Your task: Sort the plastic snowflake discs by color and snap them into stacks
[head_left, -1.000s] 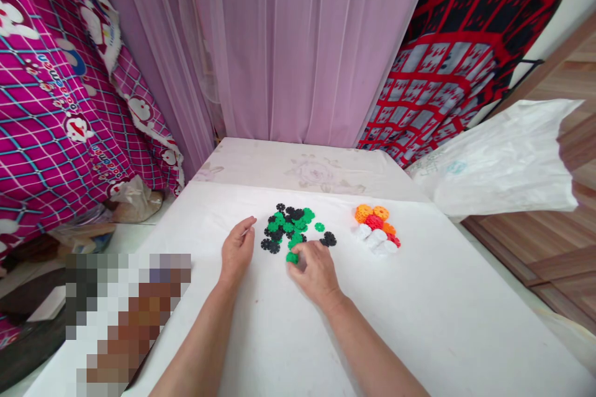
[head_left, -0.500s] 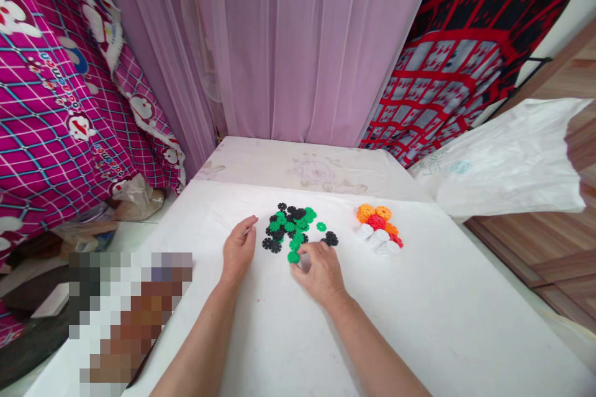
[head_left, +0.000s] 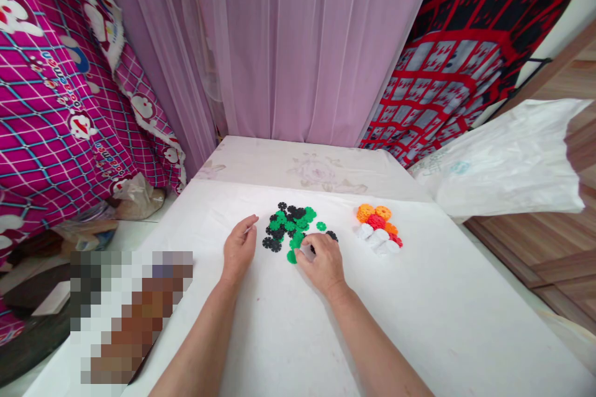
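Observation:
A loose pile of green and black snowflake discs [head_left: 289, 226] lies on the white table between my hands. My left hand [head_left: 239, 249] rests on its side left of the pile, apart from it, fingers loosely curved and a small gap between thumb and index finger; a pale sliver shows in that gap. On the near side of the pile, my right hand [head_left: 323, 262] has thumb and index finger at a green snowflake disc [head_left: 292, 256], their tips partly hidden. Black discs [head_left: 332, 236] show just behind the right hand's knuckles. One green disc [head_left: 321, 226] lies alone beyond it.
To the right sit grouped orange discs [head_left: 365, 213], red discs [head_left: 376, 221] and white discs [head_left: 380, 239]. A white plastic bag [head_left: 507, 158] hangs at the table's right edge. A pixelated patch [head_left: 139, 316] covers something at the left edge. Purple curtains [head_left: 288, 43] hang behind.
My right hand has shifted slightly forward, its fingers covering more of the black discs beside it. The green disc at its thumb has moved slightly. My left hand stays in place.

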Motion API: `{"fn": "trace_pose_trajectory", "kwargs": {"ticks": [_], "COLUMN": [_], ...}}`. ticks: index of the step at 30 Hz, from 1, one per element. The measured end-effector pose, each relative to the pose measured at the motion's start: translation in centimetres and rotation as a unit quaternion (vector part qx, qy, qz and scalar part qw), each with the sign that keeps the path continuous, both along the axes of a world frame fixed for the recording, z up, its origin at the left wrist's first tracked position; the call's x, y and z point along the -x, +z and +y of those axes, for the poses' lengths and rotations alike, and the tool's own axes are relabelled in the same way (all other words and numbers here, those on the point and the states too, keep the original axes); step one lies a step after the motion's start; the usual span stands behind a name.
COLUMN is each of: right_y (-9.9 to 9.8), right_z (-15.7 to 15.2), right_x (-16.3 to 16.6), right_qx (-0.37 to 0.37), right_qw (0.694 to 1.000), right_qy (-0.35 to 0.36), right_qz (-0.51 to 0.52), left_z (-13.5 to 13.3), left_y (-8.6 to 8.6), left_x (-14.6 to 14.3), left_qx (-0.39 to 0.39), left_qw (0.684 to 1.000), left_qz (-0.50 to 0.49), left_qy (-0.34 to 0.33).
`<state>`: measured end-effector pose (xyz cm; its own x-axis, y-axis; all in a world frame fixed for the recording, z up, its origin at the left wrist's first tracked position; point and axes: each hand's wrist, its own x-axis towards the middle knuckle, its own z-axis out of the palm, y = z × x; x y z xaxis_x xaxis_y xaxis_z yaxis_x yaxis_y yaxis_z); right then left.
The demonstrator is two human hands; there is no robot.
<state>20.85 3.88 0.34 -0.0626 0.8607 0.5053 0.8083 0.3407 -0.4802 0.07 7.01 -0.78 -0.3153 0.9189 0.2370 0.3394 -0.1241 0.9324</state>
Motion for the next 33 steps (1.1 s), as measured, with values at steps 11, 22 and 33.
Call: {"fn": "trace_pose_trajectory", "kwargs": {"ticks": [11,22,33], "right_y": [-0.8,-0.5,-0.1], "right_z": [2.2,0.1,-1.3], "right_x": [-0.3,-0.6,0.1], "right_qx": [0.038,0.005,0.036], "right_qw": [0.999,0.997,0.996], "right_qy": [-0.008,0.049,0.074], "right_qz": [-0.019,0.063,0.027], "left_z": [0.0,-0.1,-0.2], "left_y": [0.0,0.0,0.2], "left_x": [0.0,-0.1,-0.1], "left_qx": [0.006,0.005,0.001], "left_qw": [1.000,1.000,1.000], "left_qz": [0.004,-0.005,-0.006], "left_qy": [0.000,0.000,-0.004]}}
